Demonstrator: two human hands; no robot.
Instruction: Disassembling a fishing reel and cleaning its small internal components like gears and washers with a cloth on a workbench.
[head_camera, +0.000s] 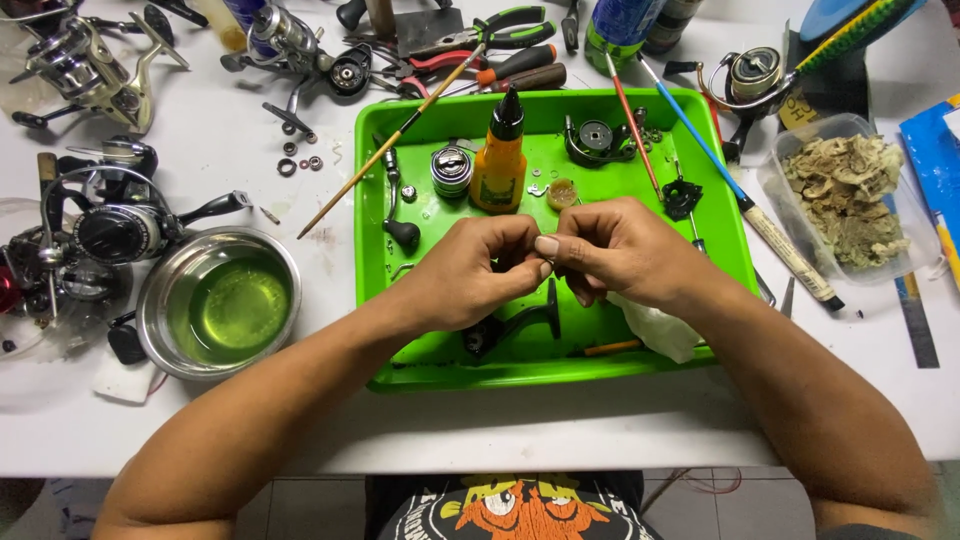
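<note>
Both hands meet over the middle of the green tray (372, 250), fingertips pinched together on something too small to make out; the left hand (478, 272) and right hand (612, 252) touch at the thumbs, closed around that tiny part and held above the tray, likely so anything dropped lands inside it. Just beyond them stands an orange bottle (499, 160) with a black nozzle, upright, beside a small spool (451, 170) and a dark reel body (596, 140). A white cloth (655, 328) lies under the right wrist. Two brushes, one red (634, 130), one blue (700, 140), lean across the tray's far rim. Left of the tray a steel bowl (218, 305) holds greenish liquid, with fishing reels (110, 225) beside it on the worktop (560, 420). On the right sits a clear tub (850, 200) of pale scraps
</note>
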